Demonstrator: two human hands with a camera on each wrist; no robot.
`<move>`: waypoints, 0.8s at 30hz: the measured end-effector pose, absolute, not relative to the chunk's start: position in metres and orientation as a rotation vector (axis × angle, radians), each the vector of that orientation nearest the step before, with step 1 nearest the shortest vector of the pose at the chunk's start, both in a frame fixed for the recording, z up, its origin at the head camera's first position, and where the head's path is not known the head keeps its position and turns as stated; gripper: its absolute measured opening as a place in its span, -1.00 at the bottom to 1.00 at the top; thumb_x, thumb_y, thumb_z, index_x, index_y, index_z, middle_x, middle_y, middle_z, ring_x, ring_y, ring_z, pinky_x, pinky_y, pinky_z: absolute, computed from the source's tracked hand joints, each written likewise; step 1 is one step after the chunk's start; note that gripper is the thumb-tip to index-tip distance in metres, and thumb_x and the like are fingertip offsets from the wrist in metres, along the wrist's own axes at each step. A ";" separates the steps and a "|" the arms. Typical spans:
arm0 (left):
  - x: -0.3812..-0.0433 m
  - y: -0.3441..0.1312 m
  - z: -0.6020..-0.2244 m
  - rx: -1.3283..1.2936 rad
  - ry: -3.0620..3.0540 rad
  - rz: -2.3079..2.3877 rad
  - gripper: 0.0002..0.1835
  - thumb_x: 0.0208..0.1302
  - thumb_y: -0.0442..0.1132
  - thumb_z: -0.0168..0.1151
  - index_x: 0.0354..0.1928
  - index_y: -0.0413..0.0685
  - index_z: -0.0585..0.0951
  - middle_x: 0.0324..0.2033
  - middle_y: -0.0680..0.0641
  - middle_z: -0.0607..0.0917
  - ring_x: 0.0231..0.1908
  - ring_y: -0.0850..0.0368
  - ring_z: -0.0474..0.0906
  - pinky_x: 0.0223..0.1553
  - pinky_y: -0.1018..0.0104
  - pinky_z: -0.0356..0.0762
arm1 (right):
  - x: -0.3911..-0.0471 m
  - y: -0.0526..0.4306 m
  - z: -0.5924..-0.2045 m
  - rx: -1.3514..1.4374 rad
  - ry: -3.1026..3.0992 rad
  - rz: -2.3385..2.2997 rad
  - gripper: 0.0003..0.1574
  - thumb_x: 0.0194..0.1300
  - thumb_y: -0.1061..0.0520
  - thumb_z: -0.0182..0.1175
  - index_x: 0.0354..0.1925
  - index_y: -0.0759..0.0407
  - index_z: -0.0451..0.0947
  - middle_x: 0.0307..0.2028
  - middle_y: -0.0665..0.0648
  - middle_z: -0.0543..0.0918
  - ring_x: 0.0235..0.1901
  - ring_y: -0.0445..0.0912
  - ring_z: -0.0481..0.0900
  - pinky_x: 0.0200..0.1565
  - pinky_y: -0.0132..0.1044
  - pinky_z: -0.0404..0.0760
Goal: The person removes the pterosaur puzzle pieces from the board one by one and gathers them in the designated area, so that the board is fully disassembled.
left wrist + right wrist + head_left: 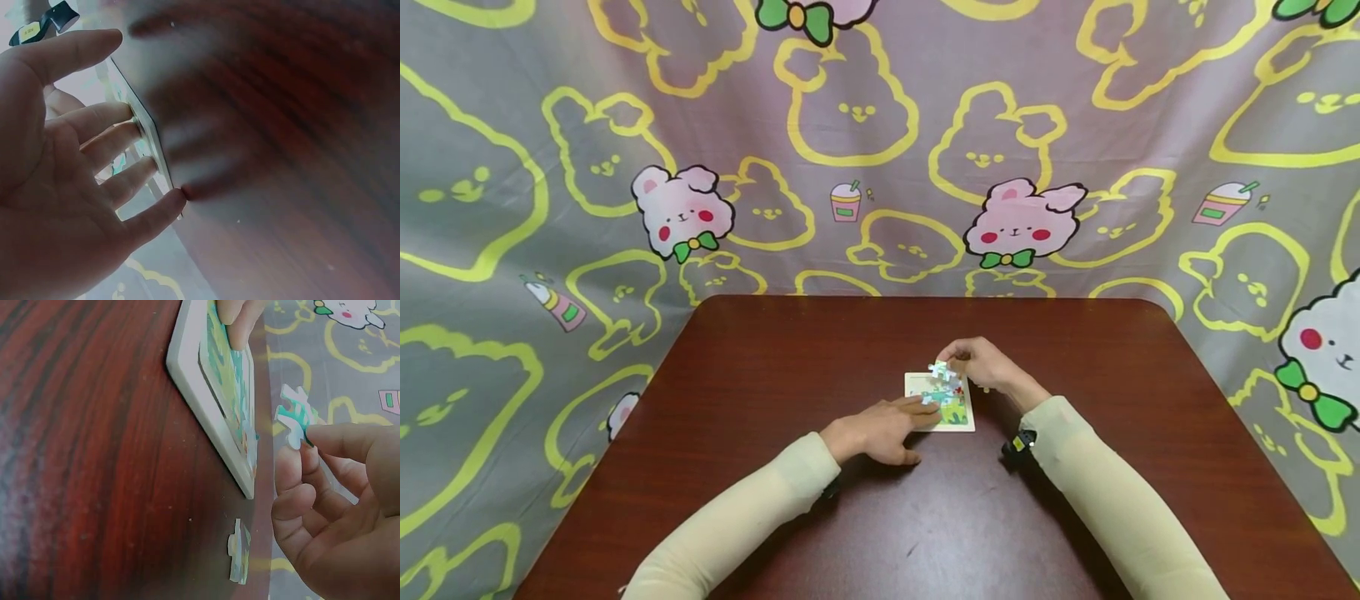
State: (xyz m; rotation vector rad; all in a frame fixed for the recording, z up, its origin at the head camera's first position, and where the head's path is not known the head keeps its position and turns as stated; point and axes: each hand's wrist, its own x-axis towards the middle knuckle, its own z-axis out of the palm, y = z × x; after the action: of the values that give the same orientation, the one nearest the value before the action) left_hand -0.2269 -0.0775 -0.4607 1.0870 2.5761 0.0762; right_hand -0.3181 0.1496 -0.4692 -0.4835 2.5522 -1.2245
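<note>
As fingers (340,440) pinch, the puzzle piece (299,417) shows green.

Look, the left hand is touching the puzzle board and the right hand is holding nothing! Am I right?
Not quite: the right hand isn't empty. The right wrist view shows it pinching a puzzle piece. The left hand is touching the puzzle board, just as you said.

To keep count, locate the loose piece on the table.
Low in the right wrist view, the piece lies near, not touching, the puzzle board, left of the right hand.
</note>
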 end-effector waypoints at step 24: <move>-0.227 -0.079 -0.464 1.135 2.610 0.073 -0.24 0.33 0.10 0.24 0.52 0.18 0.26 0.55 0.15 0.16 0.57 0.05 0.01 0.43 -0.12 0.29 | -0.312 0.178 -0.464 -0.458 2.584 -1.197 -0.78 0.41 0.21 0.17 -0.06 0.16 0.71 -0.25 0.19 0.72 -0.31 0.02 0.65 -0.30 -0.15 0.66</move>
State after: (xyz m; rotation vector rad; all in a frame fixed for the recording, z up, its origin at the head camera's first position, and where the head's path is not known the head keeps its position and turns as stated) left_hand -0.2266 -0.0791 -0.4645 1.1355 2.6105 0.0731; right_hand -0.3123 0.1783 -0.4642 -0.4579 2.5839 -1.1969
